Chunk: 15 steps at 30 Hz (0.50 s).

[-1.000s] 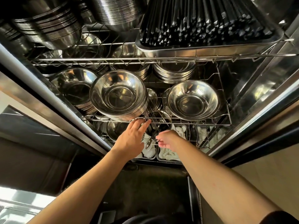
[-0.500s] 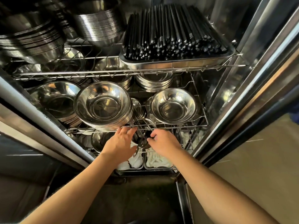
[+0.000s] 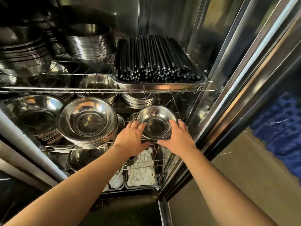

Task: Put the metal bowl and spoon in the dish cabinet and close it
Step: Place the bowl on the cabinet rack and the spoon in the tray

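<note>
A small metal bowl (image 3: 156,123) sits on a stack at the right of the middle wire shelf (image 3: 53,146) inside the open dish cabinet. My left hand (image 3: 132,137) cups its left side and my right hand (image 3: 178,137) cups its right side. Fingers of both hands touch the rim, and both thumbs reach under its front edge. No spoon shows in either hand. Trays of white spoons (image 3: 141,172) lie on the bottom level beneath my wrists.
A tall stack of large metal bowls (image 3: 86,121) stands just left of my left hand. Above, a steel tray of black chopsticks (image 3: 156,62) and more bowl stacks (image 3: 91,44) fill the upper shelf. The cabinet's open door frame (image 3: 241,88) runs along the right, with a blue crate (image 3: 280,128) beyond.
Both hands rose from the front of the lower shelf to the small bowl at the right. The thin utensil at my right hand is no longer seen.
</note>
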Each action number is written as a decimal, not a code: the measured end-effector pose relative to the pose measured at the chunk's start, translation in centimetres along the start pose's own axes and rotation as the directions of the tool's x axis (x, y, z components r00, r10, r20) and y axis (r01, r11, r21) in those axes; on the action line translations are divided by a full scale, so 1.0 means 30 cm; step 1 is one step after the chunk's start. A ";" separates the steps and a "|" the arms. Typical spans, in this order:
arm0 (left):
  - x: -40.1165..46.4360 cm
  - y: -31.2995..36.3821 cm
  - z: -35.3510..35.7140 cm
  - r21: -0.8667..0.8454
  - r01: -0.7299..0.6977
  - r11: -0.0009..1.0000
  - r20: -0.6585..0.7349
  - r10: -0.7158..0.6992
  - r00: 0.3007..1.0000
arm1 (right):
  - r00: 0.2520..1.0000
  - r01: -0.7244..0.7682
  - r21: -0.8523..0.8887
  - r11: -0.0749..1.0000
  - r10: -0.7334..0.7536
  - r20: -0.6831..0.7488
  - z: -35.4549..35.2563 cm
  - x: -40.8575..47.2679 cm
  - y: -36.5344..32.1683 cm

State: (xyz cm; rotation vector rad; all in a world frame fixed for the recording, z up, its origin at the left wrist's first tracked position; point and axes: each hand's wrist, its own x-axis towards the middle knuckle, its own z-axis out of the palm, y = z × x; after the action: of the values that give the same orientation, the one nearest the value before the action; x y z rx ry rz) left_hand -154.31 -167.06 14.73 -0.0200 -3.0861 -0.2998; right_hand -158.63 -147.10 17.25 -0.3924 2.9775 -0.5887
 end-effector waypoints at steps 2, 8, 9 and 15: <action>0.026 0.014 0.012 0.039 -0.017 0.999 0.035 0.015 0.999 | 0.995 -0.065 0.028 0.998 0.063 0.071 0.006 0.027 0.010; 0.054 0.014 0.034 0.052 0.025 0.998 0.110 -0.031 0.993 | 0.979 -0.136 0.061 0.989 0.124 0.160 0.014 0.077 0.015; 0.053 0.011 0.034 0.048 0.030 0.998 0.105 -0.035 0.994 | 0.980 -0.131 0.069 0.989 0.119 0.158 0.015 0.079 0.012; 0.014 -0.014 0.014 0.049 0.047 0.998 0.104 -0.052 0.993 | 0.982 -0.098 0.094 0.991 0.081 0.171 0.017 0.057 -0.017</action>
State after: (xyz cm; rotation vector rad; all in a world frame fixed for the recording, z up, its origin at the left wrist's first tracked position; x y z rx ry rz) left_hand -154.76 -167.38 14.26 0.0435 -3.2009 -0.2362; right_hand -160.10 -148.20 16.91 -0.2822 2.7755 -0.6607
